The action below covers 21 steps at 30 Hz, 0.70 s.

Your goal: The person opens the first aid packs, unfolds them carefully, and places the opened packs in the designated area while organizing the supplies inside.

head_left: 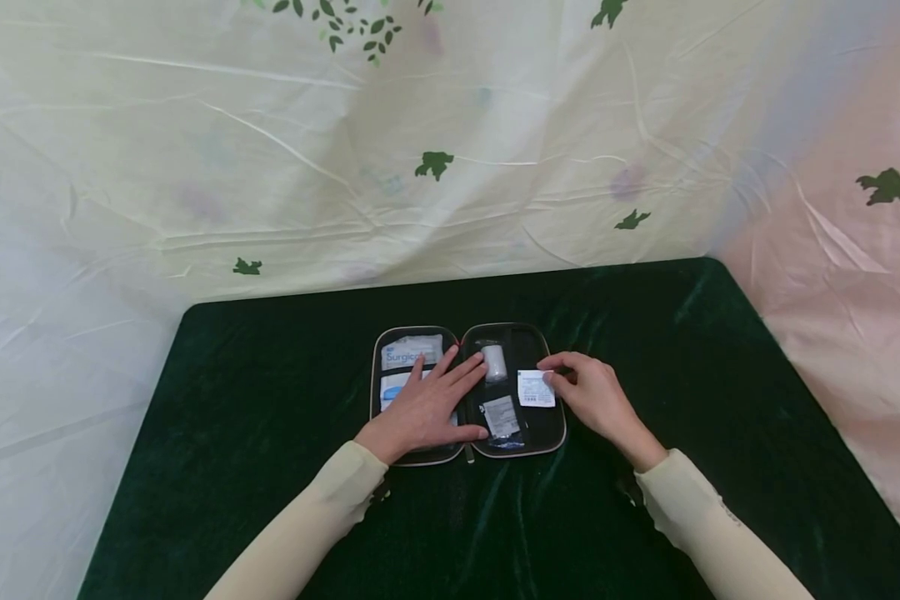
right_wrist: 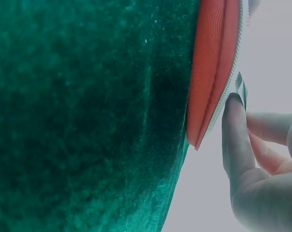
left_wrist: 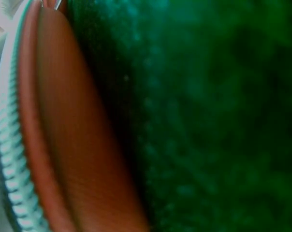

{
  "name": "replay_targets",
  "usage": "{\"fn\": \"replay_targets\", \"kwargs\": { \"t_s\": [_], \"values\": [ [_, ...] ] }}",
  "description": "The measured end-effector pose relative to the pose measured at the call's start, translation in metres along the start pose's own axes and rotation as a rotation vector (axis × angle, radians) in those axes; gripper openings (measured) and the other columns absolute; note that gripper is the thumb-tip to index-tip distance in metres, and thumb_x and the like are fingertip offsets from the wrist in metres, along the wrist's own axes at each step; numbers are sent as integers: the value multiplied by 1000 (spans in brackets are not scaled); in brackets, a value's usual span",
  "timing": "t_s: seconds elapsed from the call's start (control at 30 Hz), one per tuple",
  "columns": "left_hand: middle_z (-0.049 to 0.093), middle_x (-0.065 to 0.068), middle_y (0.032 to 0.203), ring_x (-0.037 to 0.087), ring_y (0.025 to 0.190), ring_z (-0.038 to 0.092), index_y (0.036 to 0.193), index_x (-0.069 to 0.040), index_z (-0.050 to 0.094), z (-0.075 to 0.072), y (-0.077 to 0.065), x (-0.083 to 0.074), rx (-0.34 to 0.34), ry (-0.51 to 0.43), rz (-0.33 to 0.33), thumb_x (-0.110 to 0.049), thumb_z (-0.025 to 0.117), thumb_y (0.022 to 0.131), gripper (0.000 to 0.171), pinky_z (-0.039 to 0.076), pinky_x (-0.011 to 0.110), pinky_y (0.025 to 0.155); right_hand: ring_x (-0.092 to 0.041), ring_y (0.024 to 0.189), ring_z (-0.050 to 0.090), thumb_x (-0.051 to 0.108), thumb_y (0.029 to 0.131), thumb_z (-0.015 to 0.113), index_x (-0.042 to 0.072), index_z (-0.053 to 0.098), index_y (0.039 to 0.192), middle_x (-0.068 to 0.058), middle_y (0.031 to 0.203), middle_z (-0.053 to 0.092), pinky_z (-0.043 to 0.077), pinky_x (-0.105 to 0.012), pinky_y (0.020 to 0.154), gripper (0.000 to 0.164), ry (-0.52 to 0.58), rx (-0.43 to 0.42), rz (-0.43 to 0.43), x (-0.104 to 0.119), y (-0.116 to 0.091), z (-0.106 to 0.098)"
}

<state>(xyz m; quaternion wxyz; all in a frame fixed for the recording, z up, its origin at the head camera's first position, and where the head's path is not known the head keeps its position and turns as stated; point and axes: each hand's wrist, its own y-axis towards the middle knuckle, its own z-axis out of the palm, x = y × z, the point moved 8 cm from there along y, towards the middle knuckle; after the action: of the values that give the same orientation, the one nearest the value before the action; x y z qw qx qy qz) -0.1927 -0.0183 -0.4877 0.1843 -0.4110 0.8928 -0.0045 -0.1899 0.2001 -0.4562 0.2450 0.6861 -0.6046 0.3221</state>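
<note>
A zippered case lies unfolded on the table, its outside red in both wrist views. My left hand rests across its middle with the fingers spread, over the left half and the hinge. At the right half, my right hand pinches a small white printed packet by its right edge, between thumb and fingers. Beside that packet are a white roll in clear wrap and a second small packet. A packet marked "Surgic" sits in the left half, and a white-and-blue packet is partly covered by my left hand.
The case stands on a dark green velvet cloth covering the table. Behind and at the sides hangs a pale curtain with green leaf prints. A zip pull sticks out at the case's near edge.
</note>
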Motion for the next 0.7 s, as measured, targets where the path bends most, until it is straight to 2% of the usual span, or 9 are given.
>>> {"fn": "replay_targets", "kwargs": {
  "t_s": [0.23,0.5,0.7],
  "values": [
    [10,-8,174,27,160,-2,167,-30,20,0,-1,0,-3,-6,5,-75,56,92,95,6,68,122,-22,93,70,12,104,61,6,71,121,-15,115,71,58,-40,81,21,85,89,38,-3,-1,8],
    [8,-9,174,27,160,-2,167,-30,19,0,0,0,-4,1,8,-76,56,92,95,6,67,122,-20,93,71,12,104,60,5,71,123,-13,113,71,59,-39,80,22,134,151,68,-4,0,17],
    [9,-9,173,26,160,-2,167,-30,19,0,0,0,-10,2,9,-76,56,92,96,6,67,122,-20,94,70,11,104,61,6,72,121,-12,113,72,58,-40,82,21,70,119,43,-2,0,14]
  ]
}}
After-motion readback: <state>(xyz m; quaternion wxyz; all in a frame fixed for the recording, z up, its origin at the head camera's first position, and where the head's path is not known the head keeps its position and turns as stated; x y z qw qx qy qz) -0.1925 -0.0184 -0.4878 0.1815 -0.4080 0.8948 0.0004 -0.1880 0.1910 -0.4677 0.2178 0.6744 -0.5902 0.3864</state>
